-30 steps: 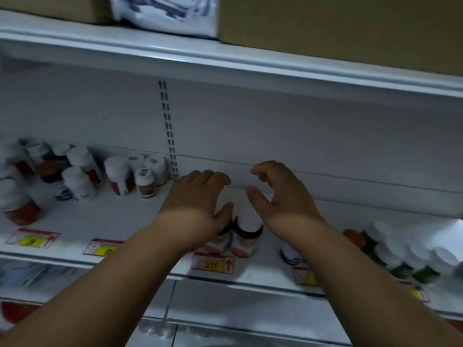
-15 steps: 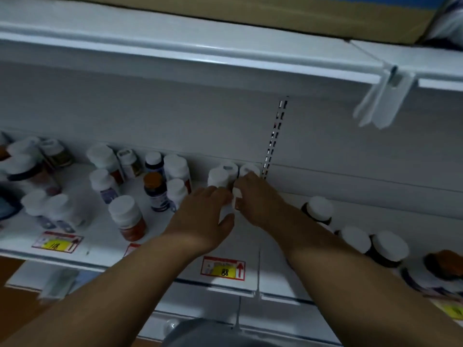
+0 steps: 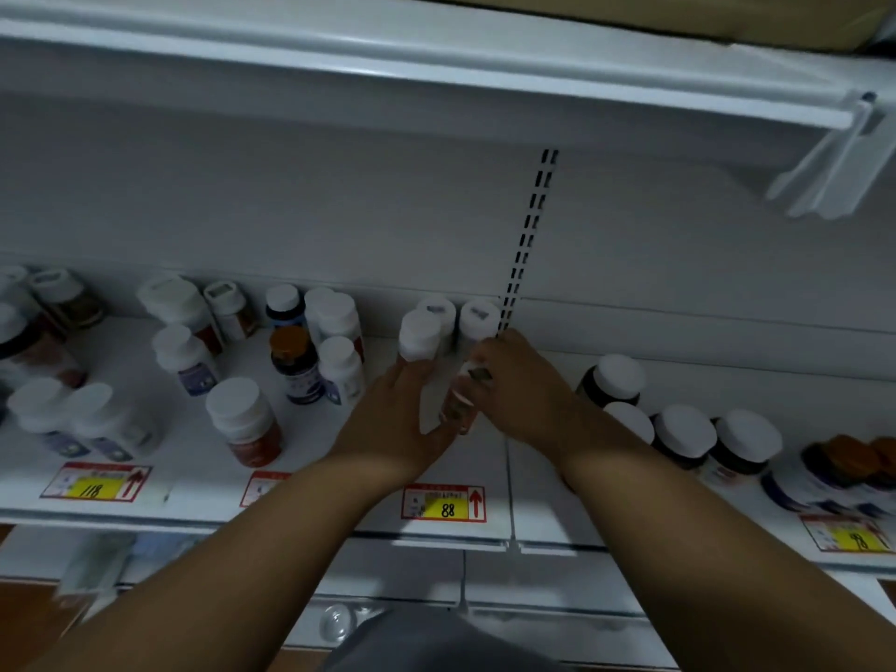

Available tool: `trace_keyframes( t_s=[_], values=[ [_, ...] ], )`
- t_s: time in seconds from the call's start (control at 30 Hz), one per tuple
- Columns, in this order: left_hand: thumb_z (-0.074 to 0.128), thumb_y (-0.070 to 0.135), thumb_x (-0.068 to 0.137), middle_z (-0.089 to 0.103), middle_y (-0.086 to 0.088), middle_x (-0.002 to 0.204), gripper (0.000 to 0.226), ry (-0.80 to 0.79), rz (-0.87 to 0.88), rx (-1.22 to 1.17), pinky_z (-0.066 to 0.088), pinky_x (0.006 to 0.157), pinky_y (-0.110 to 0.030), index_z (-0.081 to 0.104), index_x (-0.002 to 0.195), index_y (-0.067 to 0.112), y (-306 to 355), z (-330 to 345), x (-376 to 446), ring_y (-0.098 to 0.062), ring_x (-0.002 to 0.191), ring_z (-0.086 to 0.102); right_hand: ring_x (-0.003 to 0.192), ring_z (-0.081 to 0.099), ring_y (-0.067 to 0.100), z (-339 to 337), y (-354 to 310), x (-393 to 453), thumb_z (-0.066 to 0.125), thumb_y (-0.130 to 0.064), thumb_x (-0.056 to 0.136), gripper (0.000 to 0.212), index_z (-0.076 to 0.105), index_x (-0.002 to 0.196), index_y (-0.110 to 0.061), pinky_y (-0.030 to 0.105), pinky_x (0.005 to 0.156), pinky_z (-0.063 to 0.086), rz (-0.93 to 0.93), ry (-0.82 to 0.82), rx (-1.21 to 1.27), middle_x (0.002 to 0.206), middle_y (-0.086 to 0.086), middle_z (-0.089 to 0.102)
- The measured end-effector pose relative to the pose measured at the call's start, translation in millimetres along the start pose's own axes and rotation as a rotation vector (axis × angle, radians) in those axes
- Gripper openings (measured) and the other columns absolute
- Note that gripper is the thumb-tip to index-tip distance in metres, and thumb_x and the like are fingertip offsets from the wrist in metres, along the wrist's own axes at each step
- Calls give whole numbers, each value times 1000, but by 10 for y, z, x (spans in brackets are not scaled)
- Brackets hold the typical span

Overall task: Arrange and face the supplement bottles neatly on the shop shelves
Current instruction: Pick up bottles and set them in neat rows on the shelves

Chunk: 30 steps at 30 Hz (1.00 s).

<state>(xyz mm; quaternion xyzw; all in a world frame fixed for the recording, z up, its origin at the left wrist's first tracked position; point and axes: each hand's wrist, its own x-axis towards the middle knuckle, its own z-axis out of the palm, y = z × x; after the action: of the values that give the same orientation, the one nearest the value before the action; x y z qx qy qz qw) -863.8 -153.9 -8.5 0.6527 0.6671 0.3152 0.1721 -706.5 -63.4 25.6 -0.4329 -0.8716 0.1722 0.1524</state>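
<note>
Both hands, left hand [image 3: 402, 419] and right hand [image 3: 514, 390], grip one white-capped supplement bottle [image 3: 448, 405] mid-shelf, near the front edge. Left-side scattered white-lidded bottles [image 3: 237, 419] look unfaced, so plenty left, I'd guess.

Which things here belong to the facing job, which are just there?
Job: white bottle held between left hand and right hand; three white-capped bottles behind it; shelf.
Just there: price tag 88; upper shelf; orange-capped bottle.
</note>
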Motion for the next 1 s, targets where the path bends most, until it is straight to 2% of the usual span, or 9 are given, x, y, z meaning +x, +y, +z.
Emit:
trace_keyframes(
  t_s=[0.13,0.2,0.27,0.37,0.47,0.57,0.8,0.9,1.0],
  values=[
    [69,43,81,57,27,98,34,-102,-92,-120,35,73,0,52,111,44,-14,23,-150,7,93,54,70,38,-1,-17,-144,-135,59,-44,89,34,36,66,-33,23,55,24,-72,-45,108,74,-6,41],
    [71,38,79,61,22,94,30,-65,-145,-167,36,72,-1,55,105,43,-46,17,-262,8,91,55,72,40,3,19,-238,-167,59,-48,88,29,40,73,-32,24,58,26,-94,-100,115,81,-7,42],
    [73,34,78,62,18,96,33,3,-179,-170,37,72,-4,57,107,38,-82,35,-395,7,91,55,86,49,11,96,-293,-193,61,-45,88,22,54,98,-27,23,67,32,-119,-160,128,99,-3,50],
    [78,29,75,63,9,97,40,110,-152,-114,38,71,-5,60,111,23,-121,72,-555,-6,88,58,112,51,15,199,-363,-255,63,-35,89,47,51,132,-19,23,87,37,-151,-225,146,126,1,51],
    [81,26,74,65,-2,101,53,108,-109,-30,45,78,-19,59,119,10,-172,80,-578,-17,93,59,121,44,17,317,-423,-305,62,-27,91,49,48,136,-20,22,94,32,-167,-238,143,134,1,48],
    [78,20,76,67,-13,98,42,104,-30,4,48,77,-38,63,111,3,-235,63,-540,-30,91,62,124,43,18,376,-494,-301,62,-26,90,48,49,136,-20,22,98,31,-138,-222,130,135,1,48],
    [72,29,79,62,-8,96,36,35,-52,-33,44,73,-33,59,107,10,-468,21,-431,-24,87,58,118,46,14,480,-595,-295,62,-30,91,46,49,134,-22,24,99,34,-70,-162,118,132,-2,49],
    [71,33,81,61,-7,99,36,-9,-59,-29,44,74,-32,56,107,13,-506,-6,-361,-24,89,59,100,48,7,454,-621,-249,60,-40,90,38,55,124,-22,21,85,37,-33,49,132,112,-7,51],
    [74,37,78,60,-4,113,48,-75,-114,-38,48,87,-37,54,118,19,-503,-32,-321,-23,102,58,98,54,20,311,-587,40,59,-34,91,33,59,118,-16,31,82,45,2,313,73,109,5,57]
  ],
)
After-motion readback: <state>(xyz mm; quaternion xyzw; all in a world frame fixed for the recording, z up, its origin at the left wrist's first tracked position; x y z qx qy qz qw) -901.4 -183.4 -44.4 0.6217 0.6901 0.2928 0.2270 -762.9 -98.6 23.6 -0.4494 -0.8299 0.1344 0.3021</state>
